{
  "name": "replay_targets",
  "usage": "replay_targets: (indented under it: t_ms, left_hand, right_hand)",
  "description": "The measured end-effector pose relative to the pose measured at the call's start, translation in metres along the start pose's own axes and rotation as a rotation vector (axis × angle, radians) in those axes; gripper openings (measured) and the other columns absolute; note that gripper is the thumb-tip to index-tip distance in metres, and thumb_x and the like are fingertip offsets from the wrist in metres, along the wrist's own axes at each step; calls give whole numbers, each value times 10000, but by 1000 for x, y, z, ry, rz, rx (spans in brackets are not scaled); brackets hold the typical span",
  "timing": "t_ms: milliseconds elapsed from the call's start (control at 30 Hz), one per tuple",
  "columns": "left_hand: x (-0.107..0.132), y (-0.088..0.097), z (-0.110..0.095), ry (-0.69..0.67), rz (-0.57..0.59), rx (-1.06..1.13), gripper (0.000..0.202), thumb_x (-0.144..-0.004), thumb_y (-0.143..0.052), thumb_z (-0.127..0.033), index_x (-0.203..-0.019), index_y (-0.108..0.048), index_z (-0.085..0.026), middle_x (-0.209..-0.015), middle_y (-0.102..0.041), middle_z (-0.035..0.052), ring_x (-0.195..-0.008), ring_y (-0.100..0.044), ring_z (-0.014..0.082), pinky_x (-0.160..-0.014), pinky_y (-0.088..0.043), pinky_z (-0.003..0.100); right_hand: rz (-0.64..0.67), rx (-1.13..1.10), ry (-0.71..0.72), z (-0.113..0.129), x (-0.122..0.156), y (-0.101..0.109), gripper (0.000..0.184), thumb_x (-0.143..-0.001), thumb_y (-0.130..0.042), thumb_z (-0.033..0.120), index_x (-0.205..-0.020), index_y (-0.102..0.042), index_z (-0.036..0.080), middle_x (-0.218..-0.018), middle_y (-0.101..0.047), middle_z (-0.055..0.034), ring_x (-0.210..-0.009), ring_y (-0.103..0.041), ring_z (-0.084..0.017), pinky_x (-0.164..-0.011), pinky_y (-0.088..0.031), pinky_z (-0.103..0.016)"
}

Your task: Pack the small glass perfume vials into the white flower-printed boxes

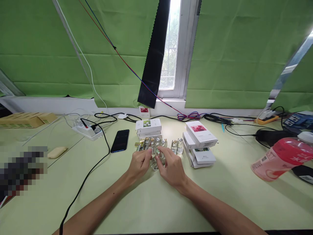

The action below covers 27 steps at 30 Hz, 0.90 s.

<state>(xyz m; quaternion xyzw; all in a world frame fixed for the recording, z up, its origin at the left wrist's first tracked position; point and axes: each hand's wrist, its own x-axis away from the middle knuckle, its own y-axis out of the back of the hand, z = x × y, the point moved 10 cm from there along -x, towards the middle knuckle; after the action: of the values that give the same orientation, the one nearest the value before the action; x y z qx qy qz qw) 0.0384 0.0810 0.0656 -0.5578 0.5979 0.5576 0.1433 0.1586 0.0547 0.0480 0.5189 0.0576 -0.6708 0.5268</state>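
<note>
In the middle of the table my right hand is closed, its thumb and fingertips around a small glass bottle with a shiny top. My left hand lies close beside it, fingers curled and thumb against the index finger; what it grips, if anything, is hidden. Just beyond the hands stands a row of small clear glass bottles with gold and silver necks. Two more bottles stand to the right. Another clear glass piece shows partly beneath the fingers.
White boxes are stacked behind the bottles, and more white boxes lie piled at right. A phone lies at left, near a black cable and power strip. A pink drink bottle lies far right.
</note>
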Motion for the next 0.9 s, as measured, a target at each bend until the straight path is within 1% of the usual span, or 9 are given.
replay_targets:
  t_ms: [167,400,567,900]
  left_hand:
    - [1,1,-4,-39,-5,6,540,-1056,-354,-229,-553,-541,-169,-421,-426,-47,-363,-393,69,-424,-315,228]
    - [4,0,-8,-108,2,26,510,-1036,-368,-176,-540,-487,-174,-434,-460,-32,-379,-390,74,-443,-311,246]
    - [4,0,-10,-136,4,46,503,-1022,-378,-140,-523,-437,-179,-441,-465,-26,-384,-395,78,-448,-307,254]
    - [4,1,-17,-190,12,78,482,-1010,-381,-122,-533,-409,-186,-453,-486,-19,-387,-406,83,-452,-302,253]
  right_hand:
    - [11,-10,0,0,0,-1,268,-972,-534,199,-1233,-590,173,-1008,-718,-80,-575,-610,-130,-561,-490,-265]
    - [20,-29,-12,-1,1,-3,282,-958,-538,179,-1235,-589,167,-1016,-712,-83,-551,-593,-124,-584,-512,-268]
    - [19,-34,-11,0,1,-2,281,-948,-545,183,-1224,-593,166,-1022,-716,-88,-545,-584,-126,-581,-516,-272]
    - [11,-47,5,3,-1,0,260,-949,-543,191,-1201,-597,167,-986,-708,-79,-551,-575,-124,-568,-506,-260]
